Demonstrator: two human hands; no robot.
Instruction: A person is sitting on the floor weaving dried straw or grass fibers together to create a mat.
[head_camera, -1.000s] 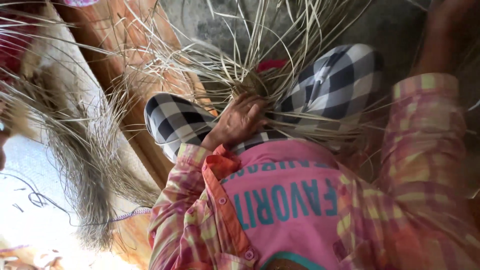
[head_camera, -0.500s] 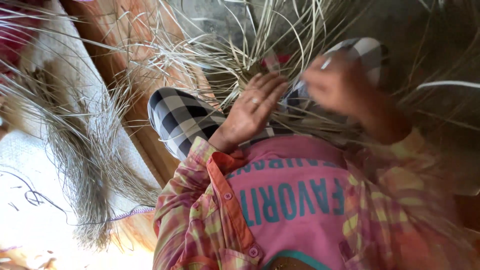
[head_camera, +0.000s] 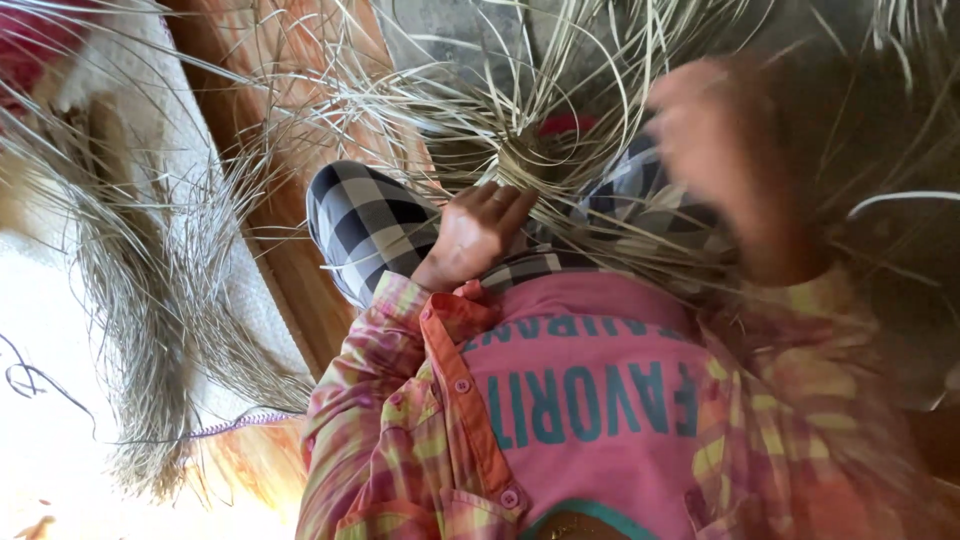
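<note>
A woven knot of pale straw strands (head_camera: 525, 160) lies on my lap, over black-and-white checked trousers (head_camera: 365, 220), with long loose strands fanning out all round. My left hand (head_camera: 472, 237) rests on the near edge of the weave, fingers together and pressing the strands down. My right hand (head_camera: 715, 150) is raised to the right of the knot among the strands. It is blurred by motion, so its hold is unclear. I wear a pink shirt (head_camera: 590, 400) under a plaid overshirt.
A thick bundle of loose dried straw (head_camera: 150, 330) lies on the left on a pale mat. An orange-brown wooden plank (head_camera: 270, 200) runs diagonally beside my knee. A small red thing (head_camera: 568, 124) shows behind the knot. Grey floor lies beyond.
My right hand came in from the far right to the weave, then lifted up and to the right. My left hand stayed on the weave, its fingers now stretched out flatter.
</note>
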